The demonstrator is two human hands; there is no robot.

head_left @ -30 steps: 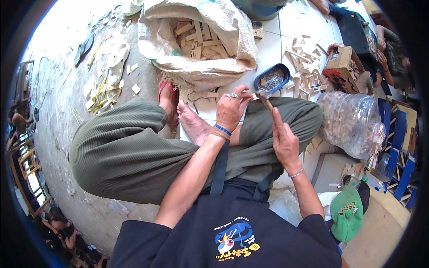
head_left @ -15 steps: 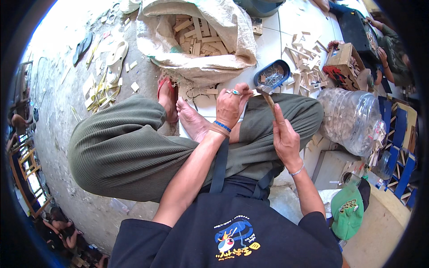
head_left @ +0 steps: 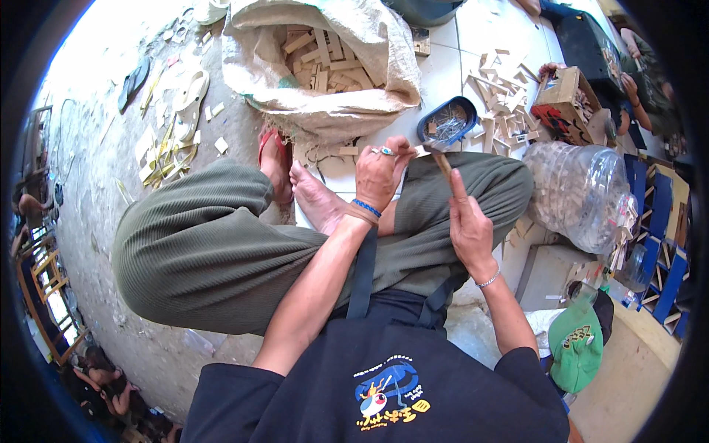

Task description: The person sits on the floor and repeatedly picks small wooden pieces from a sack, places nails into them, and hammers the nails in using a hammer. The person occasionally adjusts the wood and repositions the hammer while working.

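Note:
My left hand is closed in a pinch beyond my crossed legs. A small pale piece of wood shows at its fingertips, mostly hidden by them. My right hand is wrapped round the wooden handle of a hammer, index finger stretched along it. The hammer's head is close beside the pinched wood, over my right knee; I cannot tell whether they touch. Just beyond the hammer head sits a dark blue oval tub holding many thin nails.
Beyond my feet stands an open woven sack of wooden blocks. Loose wooden pieces lie on the white tiles at far right, near a cardboard box. A large clear plastic bottle and green cap are right. Sandals lie left.
The view has shifted slightly. The hammer head has moved a little toward my left fingers. Both grips look the same.

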